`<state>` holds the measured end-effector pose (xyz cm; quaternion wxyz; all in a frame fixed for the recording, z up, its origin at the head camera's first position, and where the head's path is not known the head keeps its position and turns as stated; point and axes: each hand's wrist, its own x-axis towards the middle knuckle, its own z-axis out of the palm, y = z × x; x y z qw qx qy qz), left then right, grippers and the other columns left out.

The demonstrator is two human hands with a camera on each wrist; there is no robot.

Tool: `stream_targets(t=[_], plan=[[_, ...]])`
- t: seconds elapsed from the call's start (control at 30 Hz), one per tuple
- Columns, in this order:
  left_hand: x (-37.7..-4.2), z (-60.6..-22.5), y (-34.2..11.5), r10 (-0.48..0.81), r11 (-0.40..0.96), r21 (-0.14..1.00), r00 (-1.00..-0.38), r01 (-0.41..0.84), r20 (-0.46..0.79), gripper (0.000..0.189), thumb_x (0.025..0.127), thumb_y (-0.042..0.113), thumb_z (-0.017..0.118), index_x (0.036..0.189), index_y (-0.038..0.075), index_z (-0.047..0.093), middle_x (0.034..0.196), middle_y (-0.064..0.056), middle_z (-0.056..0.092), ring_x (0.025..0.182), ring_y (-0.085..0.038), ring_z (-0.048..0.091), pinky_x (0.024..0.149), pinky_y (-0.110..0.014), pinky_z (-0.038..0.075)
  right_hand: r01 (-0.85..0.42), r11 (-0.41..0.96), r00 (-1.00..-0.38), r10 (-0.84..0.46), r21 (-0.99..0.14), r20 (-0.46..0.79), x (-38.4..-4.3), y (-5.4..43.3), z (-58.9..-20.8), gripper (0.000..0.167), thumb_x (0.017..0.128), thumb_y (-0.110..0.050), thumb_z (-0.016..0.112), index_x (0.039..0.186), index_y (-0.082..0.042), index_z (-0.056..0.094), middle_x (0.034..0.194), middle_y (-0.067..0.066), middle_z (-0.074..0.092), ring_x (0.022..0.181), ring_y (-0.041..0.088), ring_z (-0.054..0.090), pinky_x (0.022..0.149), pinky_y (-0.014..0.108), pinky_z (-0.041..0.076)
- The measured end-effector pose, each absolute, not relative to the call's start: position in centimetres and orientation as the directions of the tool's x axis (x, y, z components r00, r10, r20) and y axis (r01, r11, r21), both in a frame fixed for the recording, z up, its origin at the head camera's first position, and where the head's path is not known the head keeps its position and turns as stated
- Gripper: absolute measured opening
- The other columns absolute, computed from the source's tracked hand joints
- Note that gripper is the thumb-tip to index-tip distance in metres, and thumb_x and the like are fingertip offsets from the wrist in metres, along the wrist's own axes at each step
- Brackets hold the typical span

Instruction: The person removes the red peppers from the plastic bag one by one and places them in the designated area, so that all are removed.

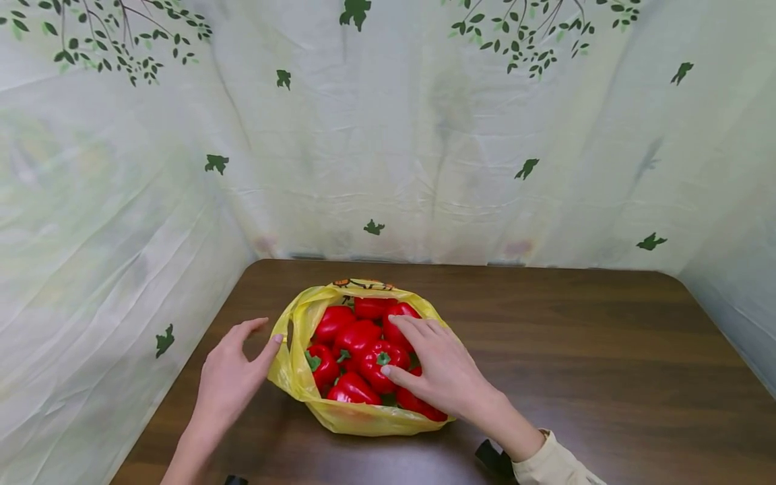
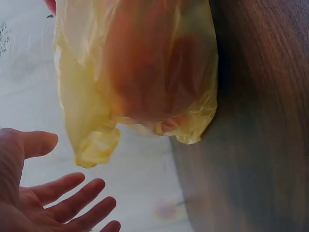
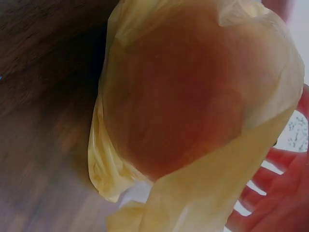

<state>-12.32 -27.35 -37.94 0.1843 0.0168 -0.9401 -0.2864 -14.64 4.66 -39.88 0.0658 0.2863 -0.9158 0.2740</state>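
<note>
A yellow plastic bag (image 1: pixel 364 421) stands with its mouth spread wide on the brown table. Inside are several glossy red bell peppers (image 1: pixel 358 337), some with green stems showing. My right hand (image 1: pixel 439 367) is over the bag's right side, thumb and fingers spread above the peppers, and it hides part of them. To the left of the bag, my left hand (image 1: pixel 233 370) has its thumb close by the rim and its fingers extended. In the left wrist view those fingers (image 2: pixel 79 200) are apart from the bag. The right wrist view shows the bag's side (image 3: pixel 174 96) with red through it.
The wooden table (image 1: pixel 576 350) runs to the right and behind the bag. A pale curtain (image 1: pixel 388 135) with leaf prints hangs along the back and both sides. A dark strap (image 1: pixel 494 459) is by the right cuff (image 1: pixel 552 461).
</note>
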Motion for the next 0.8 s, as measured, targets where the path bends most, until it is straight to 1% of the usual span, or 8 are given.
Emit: stream_targets(t=[0.1, 0.2, 0.3, 0.37, 0.43, 0.6, 0.8], plan=[[-12.7, -38.2, -27.7, -0.173, 0.800, 0.600, -0.947, 0.026, 0.272, 0.049, 0.094, 0.045, 0.063, 0.123, 0.006, 0.064, 0.116, -0.017, 0.066, 0.107, -0.035, 0.059, 0.082, -0.051, 0.048, -0.572, 0.661, -0.817, -0.510, -0.485, 0.269, -14.9, 4.6, -40.0, 0.073, 0.087, -0.054, 0.067, 0.148, -0.022, 0.043, 0.146, -0.004, 0.046, 0.131, 0.016, 0.042, 0.105, 0.043, 0.039], [-13.1, -38.6, -28.0, -0.192, 0.767, 0.642, -0.955, -0.003, 0.225, 0.049, 0.093, 0.047, 0.063, 0.121, 0.007, 0.066, 0.111, -0.014, 0.068, 0.104, -0.031, 0.061, 0.075, -0.041, 0.050, -0.565, 0.644, -0.816, -0.530, -0.516, 0.232, -15.1, 4.5, -40.0, 0.071, 0.087, -0.052, 0.068, 0.147, -0.023, 0.044, 0.144, -0.004, 0.047, 0.130, 0.016, 0.043, 0.102, 0.043, 0.043], [-13.5, -39.1, -28.2, -0.198, 0.739, 0.674, -0.959, -0.011, 0.202, 0.046, 0.093, 0.046, 0.065, 0.119, 0.008, 0.068, 0.106, -0.012, 0.069, 0.099, -0.028, 0.062, 0.069, -0.032, 0.049, -0.553, 0.640, -0.814, -0.552, -0.534, 0.180, -15.3, 4.4, -39.9, 0.071, 0.087, -0.052, 0.068, 0.147, -0.023, 0.044, 0.144, -0.004, 0.047, 0.129, 0.017, 0.044, 0.099, 0.046, 0.045], [-13.6, -39.5, -28.3, -0.205, 0.710, 0.704, -0.960, -0.012, 0.191, 0.044, 0.093, 0.044, 0.066, 0.118, 0.008, 0.068, 0.104, -0.012, 0.069, 0.096, -0.026, 0.063, 0.066, -0.028, 0.049, -0.546, 0.641, -0.811, -0.566, -0.539, 0.149, -15.4, 4.3, -39.9, 0.072, 0.087, -0.054, 0.067, 0.147, -0.023, 0.043, 0.143, -0.003, 0.048, 0.127, 0.018, 0.046, 0.098, 0.047, 0.046], [-13.8, -39.8, -28.4, -0.219, 0.669, 0.743, -0.959, -0.015, 0.178, 0.041, 0.092, 0.042, 0.068, 0.116, 0.008, 0.069, 0.103, -0.012, 0.069, 0.090, -0.022, 0.064, 0.063, -0.026, 0.050, -0.543, 0.641, -0.807, -0.576, -0.542, 0.127, -15.5, 4.2, -39.9, 0.072, 0.087, -0.055, 0.067, 0.147, -0.023, 0.044, 0.141, -0.003, 0.050, 0.124, 0.017, 0.048, 0.097, 0.046, 0.046], [-14.3, -40.1, -28.3, -0.271, 0.551, 0.833, -0.953, -0.040, 0.133, 0.035, 0.091, 0.036, 0.071, 0.110, 0.007, 0.072, 0.104, -0.011, 0.069, 0.080, -0.012, 0.065, 0.062, -0.024, 0.052, -0.538, 0.641, -0.804, -0.585, -0.548, 0.105, -15.7, 4.1, -40.1, 0.071, 0.086, -0.054, 0.068, 0.146, -0.023, 0.046, 0.138, -0.005, 0.053, 0.120, 0.016, 0.050, 0.096, 0.044, 0.047], [-15.0, -40.5, -28.2, -0.270, 0.477, 0.878, -0.957, -0.037, 0.106, 0.030, 0.092, 0.031, 0.071, 0.106, 0.004, 0.073, 0.101, -0.008, 0.070, 0.081, -0.013, 0.064, 0.067, -0.023, 0.054, -0.541, 0.648, -0.793, -0.605, -0.536, 0.068, -16.0, 3.8, -40.2, 0.074, 0.082, -0.052, 0.073, 0.145, -0.022, 0.048, 0.137, -0.008, 0.053, 0.119, 0.016, 0.049, 0.094, 0.041, 0.048]])
